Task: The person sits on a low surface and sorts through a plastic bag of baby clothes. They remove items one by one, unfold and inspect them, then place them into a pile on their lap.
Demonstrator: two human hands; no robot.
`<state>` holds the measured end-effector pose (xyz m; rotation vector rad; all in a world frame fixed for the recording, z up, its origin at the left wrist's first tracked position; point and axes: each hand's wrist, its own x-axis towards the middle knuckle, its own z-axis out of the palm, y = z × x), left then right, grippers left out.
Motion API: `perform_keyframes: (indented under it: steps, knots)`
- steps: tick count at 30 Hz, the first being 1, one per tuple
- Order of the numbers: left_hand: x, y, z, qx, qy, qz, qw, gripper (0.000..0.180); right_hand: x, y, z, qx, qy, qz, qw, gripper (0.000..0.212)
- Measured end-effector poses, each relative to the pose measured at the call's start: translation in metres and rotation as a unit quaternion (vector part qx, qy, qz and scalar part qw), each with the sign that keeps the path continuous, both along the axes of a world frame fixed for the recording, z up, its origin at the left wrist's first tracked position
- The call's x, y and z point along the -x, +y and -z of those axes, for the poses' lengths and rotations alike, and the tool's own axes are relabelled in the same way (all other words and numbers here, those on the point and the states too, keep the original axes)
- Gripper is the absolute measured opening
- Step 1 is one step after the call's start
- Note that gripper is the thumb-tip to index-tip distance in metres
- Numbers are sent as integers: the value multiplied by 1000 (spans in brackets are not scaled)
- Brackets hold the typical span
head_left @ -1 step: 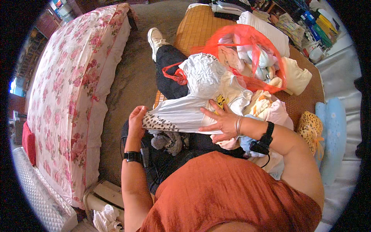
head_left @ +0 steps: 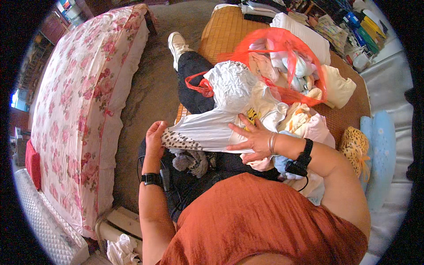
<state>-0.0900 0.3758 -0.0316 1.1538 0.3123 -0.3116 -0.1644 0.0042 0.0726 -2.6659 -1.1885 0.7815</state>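
A white garment point(head_left: 198, 126) with a black-spotted edge and a yellow printed figure lies stretched over my lap. Its spotted end is pinched in the closed fingers of my left hand point(head_left: 155, 134). My right hand point(head_left: 255, 139) rests on it beside the yellow print, fingers spread and stretched out. Further away, a bunched white part with spotted trim point(head_left: 232, 79) rises above my thigh; whether it is the same garment I cannot tell. Below the stretched cloth, a grey fluffy item point(head_left: 191, 161) sits on my dark trousers.
Ahead to the right is a red translucent plastic bag point(head_left: 324, 79) full of folded clothes. Soft pastel clothes point(head_left: 318, 128) are heaped beside my right wrist. A leopard-patterned bundle point(head_left: 354, 148) and a light-blue cushion point(head_left: 380, 154) lie far right. A flower-patterned cover point(head_left: 88, 88) drapes a bed-like piece at left.
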Motion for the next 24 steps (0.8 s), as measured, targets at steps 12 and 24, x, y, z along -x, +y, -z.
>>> perform_keyframes:
  steps: [12, 24]
  knots:
    - [-41, -49, -9, -512, -192, 203, 812, 24, -5, -13, -15, -92, -96, -43, 990, 50]
    - [-164, -203, -79, -462, -317, 194, 806, 42, -105, -80, -15, -180, -97, 469, 860, 40]
